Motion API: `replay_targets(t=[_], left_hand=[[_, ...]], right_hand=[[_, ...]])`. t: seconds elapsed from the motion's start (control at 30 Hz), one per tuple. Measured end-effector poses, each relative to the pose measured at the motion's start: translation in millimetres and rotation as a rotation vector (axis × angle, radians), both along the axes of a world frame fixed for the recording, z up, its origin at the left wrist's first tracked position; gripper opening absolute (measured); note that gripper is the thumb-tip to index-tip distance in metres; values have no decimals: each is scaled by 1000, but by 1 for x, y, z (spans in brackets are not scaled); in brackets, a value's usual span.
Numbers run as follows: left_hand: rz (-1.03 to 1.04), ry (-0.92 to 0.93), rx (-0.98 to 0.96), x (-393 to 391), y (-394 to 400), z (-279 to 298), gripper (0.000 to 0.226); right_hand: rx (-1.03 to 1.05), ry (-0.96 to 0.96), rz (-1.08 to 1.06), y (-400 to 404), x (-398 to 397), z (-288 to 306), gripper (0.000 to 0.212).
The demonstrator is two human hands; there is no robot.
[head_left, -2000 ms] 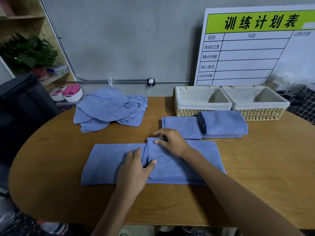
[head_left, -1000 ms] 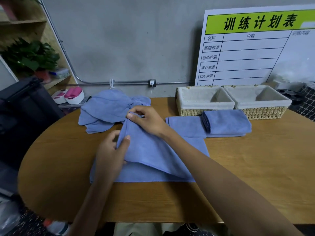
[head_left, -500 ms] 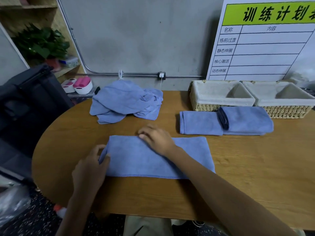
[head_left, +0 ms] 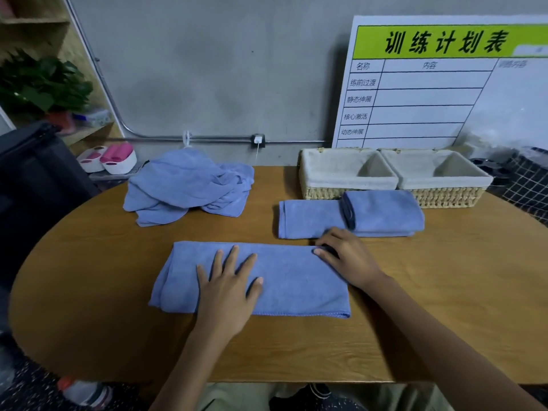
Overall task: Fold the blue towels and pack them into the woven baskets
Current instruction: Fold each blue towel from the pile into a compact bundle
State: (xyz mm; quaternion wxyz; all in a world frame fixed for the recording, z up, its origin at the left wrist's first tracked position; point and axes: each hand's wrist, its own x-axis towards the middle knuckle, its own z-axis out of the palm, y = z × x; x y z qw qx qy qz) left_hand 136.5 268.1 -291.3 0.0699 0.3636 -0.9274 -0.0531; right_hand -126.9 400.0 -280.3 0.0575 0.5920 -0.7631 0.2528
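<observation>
Pressing hand: the left hand [head_left: 226, 287] lies flat on the towel being folded [head_left: 296, 280], its fingers [head_left: 234, 258] straight and spread.
Gripping hand: the right hand [head_left: 347, 256] sits at the far right corner of that towel, fingers curled and pinching the cloth edge.
Towel being folded: a long blue band lying flat on the near middle of the counter [head_left: 444, 307].
Folded towels [head_left: 350, 215]: two of them lie just beyond the right hand, the right one overlapping the left one, both just in front of the baskets.
Baskets [head_left: 394, 176]: two woven ones with pale cloth liners, side by side at the far right of the counter.
Towel heap [head_left: 186, 188]: unfolded blue towels piled at the far left of the counter.
Board [head_left: 439, 84]: a white chart with a green header leans on the wall behind the baskets.
</observation>
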Motion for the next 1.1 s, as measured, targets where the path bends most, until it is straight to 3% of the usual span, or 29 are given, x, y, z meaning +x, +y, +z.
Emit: replay_targets(t=[0.1,0.23,0.33,0.47,0.63,0.83,0.97,1.1], left_hand=[[-88,144,-13,-13,31,10,58],[-413,284,-4,-54,99,8,31],[-496,267,-52,-78,127,14,34],[-480,196,-127,-95,143,19,47],[-422,138,-56,-107,155,30,33],[-470,122,-7,-111,163,46,39],[-402,353,199,-102,151,57,17],[-269,577,297,-81,127,60,27]], right_hand=[[-10,-43,-65,18,-12,-3,24],[-6,-122,-78,24,-16,2,18],[-3,-176,-40,30,-18,3,14],[-27,-287,-24,39,-23,3,14],[-30,-475,-19,42,-28,8,21],[-67,-658,80,42,-33,18,21],[-157,-770,116,40,-30,30,21],[-210,-877,147,25,-18,51,17]])
